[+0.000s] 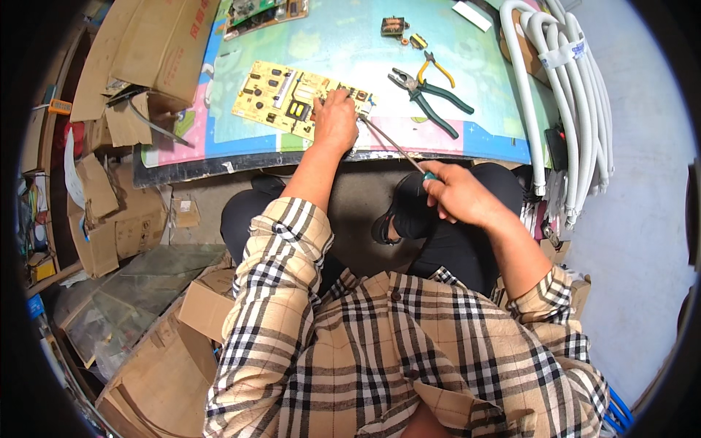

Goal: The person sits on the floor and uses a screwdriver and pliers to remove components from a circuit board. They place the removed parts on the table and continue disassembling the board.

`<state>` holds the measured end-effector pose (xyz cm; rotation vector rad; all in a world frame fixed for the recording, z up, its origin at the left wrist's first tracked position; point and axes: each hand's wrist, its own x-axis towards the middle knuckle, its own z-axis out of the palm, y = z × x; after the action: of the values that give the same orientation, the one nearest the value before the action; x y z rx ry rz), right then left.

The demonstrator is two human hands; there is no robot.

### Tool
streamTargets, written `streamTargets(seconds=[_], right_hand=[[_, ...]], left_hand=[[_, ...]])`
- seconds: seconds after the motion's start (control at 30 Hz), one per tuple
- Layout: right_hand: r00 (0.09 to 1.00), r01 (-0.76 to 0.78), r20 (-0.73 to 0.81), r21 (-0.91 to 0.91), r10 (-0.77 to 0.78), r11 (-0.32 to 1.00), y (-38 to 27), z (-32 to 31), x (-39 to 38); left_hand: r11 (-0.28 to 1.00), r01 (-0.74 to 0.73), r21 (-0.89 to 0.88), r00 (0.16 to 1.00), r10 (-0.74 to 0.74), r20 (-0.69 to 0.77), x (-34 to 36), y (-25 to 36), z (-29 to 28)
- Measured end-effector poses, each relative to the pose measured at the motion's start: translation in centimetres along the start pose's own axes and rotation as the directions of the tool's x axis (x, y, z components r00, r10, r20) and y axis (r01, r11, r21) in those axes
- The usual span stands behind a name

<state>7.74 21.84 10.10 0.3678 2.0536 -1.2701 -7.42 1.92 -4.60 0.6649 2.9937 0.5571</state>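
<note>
A yellow circuit board [272,93] with many small parts lies on the table near its front edge. My left hand [337,125] presses down on the board's right half, its fingers curled at the components and partly hidden. My right hand [465,194] is wrapped round the green handle of a screwdriver [394,144], off the table's front edge. Its long metal shaft slants up and left, with the tip at the board's right end, by my left hand. Right of the board lie green-handled pliers [432,104] and smaller yellow-handled pliers [436,68].
Beyond the pliers sit a copper-wound transformer [395,27] and a small yellow component [418,41]. Another circuit board [264,16] is at the back left. Coiled white hoses [556,87] hang over the right side. Cardboard boxes [164,55] crowd the left.
</note>
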Motion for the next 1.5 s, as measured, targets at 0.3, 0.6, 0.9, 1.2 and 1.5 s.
streamTargets(seconds=[0.3, 0.6, 0.9, 1.2, 1.5], right_hand=[[0.977, -0.068, 0.195, -0.095, 0.086, 0.993, -3.1, -6.4, 2.3], [0.992, 0.015, 0.126, -0.078, -0.005, 0.997, 0.8, -6.2, 3.2], [0.902, 0.300, -0.220, -0.301, -0.372, 0.905, 6.3, 1.8, 2.4], [0.875, 0.384, -0.205, -0.255, -0.438, 0.887, 6.4, 1.8, 2.7], [0.897, 0.238, -0.424, 0.221, -0.126, 0.946, 5.3, 0.5, -1.4]], left_hand=[[0.998, -0.035, 0.044, 0.999, 0.035, 0.010, 0.2, -0.4, 0.6], [0.995, -0.031, 0.097, 0.997, 0.024, 0.071, 0.0, 0.3, -0.2], [0.995, -0.034, 0.098, 0.999, 0.029, 0.043, 0.0, -0.2, -0.3], [0.946, 0.027, -0.324, 0.979, -0.091, -0.184, -0.5, -1.6, -1.2], [0.829, 0.390, -0.401, 0.903, -0.430, -0.009, 5.9, 2.2, -2.7]])
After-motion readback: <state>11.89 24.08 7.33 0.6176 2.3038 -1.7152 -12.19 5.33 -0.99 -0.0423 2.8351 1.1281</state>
